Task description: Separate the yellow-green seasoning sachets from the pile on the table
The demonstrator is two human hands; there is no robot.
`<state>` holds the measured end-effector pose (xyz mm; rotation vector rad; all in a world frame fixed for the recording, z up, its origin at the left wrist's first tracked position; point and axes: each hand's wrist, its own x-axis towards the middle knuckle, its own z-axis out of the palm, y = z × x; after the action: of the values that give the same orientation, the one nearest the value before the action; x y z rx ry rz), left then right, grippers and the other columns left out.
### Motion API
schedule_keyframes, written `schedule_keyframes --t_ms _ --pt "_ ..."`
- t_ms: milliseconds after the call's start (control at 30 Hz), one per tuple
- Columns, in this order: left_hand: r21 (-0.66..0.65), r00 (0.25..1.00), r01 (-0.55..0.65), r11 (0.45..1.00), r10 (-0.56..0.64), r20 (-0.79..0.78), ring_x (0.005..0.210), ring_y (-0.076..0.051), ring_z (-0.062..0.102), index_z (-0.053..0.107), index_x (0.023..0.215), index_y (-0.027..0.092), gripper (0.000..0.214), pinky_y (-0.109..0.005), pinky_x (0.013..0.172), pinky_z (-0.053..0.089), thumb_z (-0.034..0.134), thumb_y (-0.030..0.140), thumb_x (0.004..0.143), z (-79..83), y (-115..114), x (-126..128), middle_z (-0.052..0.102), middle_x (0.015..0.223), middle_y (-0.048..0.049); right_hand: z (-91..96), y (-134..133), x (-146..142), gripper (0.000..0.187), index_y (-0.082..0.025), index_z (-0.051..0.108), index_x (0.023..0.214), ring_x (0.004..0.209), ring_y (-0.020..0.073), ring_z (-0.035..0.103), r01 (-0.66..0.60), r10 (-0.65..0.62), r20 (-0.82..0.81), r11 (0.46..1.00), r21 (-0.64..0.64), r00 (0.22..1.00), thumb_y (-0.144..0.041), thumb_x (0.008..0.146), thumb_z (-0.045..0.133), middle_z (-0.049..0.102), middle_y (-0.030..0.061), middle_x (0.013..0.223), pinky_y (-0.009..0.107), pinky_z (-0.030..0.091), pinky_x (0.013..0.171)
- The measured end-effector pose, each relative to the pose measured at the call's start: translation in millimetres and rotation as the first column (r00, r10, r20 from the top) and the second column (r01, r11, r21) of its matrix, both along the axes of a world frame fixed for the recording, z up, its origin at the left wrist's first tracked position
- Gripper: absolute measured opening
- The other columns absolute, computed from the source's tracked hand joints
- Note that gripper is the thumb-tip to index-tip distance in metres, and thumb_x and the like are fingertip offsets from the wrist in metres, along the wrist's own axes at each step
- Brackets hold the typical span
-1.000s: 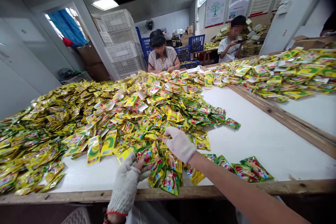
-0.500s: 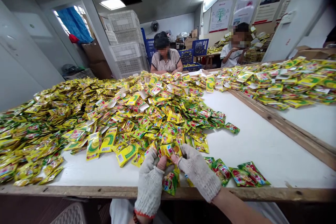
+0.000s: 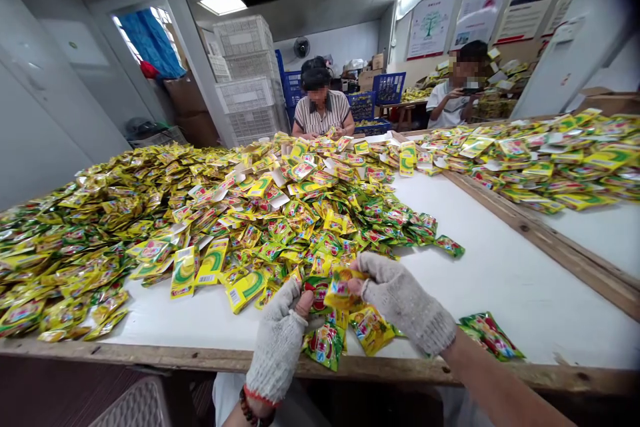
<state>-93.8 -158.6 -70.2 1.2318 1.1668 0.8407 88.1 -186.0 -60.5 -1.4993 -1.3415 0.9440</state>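
Note:
Both my hands wear grey knit fingerless gloves and meet near the table's front edge. My left hand (image 3: pixel 279 340) pinches a bunch of yellow-green sachets (image 3: pixel 325 343) that hang below its fingers. My right hand (image 3: pixel 405 300) pinches one yellow sachet (image 3: pixel 339 283) at the top of that bunch. A huge heap of the same sachets (image 3: pixel 200 213) covers the white table (image 3: pixel 500 280) in front and to the left. A few sachets (image 3: pixel 490 335) lie apart just right of my right wrist.
A wooden rail (image 3: pixel 525 227) divides this table from a second one bearing another sachet pile (image 3: pixel 550 157). One person (image 3: pixel 321 110) sits at the far end, another (image 3: pixel 457 90) further back right. White crates (image 3: pixel 245 80) are stacked behind. A grey basket (image 3: pixel 135 410) stands below, front left.
My right hand drew back from the heap to meet my left hand, and now holds a sachet against the bunch. Both hands rose slightly.

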Motion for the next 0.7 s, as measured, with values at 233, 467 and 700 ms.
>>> schedule_keyframes --t_ms 233,467,700 --pt "-0.022 0.996 0.087 0.996 -0.087 0.038 0.1 -0.009 0.062 0.054 0.112 0.018 0.057 -0.014 0.082 0.055 0.067 0.044 0.063 -3.9 -6 7 0.057 0.125 -0.0051 1.7 -3 -11 0.024 -0.016 0.061 0.082 0.074 0.0055 0.05 -0.002 0.004 0.25 1.0 -0.008 0.968 -0.037 0.074 0.056 0.062 0.0005 0.082 0.017 0.04 0.068" --pt "0.115 0.982 0.161 0.98 -0.147 -0.123 0.091 -0.006 0.06 0.053 0.109 0.017 0.049 -0.018 0.087 0.053 0.053 0.05 0.072 -1.8 -5 0 0.062 0.112 -0.0057 -18.4 -5 -22 0.041 -0.017 0.061 0.107 0.095 0.013 0.057 -0.008 0.024 0.184 0.996 -0.086 0.983 -0.044 0.078 0.051 0.063 0.0074 0.109 0.026 0.046 0.089" --pt "0.352 0.445 0.249 0.902 0.216 -0.869 0.12 -0.022 0.049 0.051 0.12 0.025 0.046 -0.043 0.107 0.041 0.045 0.036 0.076 -9.4 60 -87 0.051 0.129 -0.005 -12.7 -6 -12 0.051 -0.017 0.051 0.122 0.057 0.0044 0.051 0.06 -0.064 -0.013 0.975 -0.213 0.998 -0.045 0.079 0.047 0.064 0.0046 0.086 0.015 0.042 0.05"
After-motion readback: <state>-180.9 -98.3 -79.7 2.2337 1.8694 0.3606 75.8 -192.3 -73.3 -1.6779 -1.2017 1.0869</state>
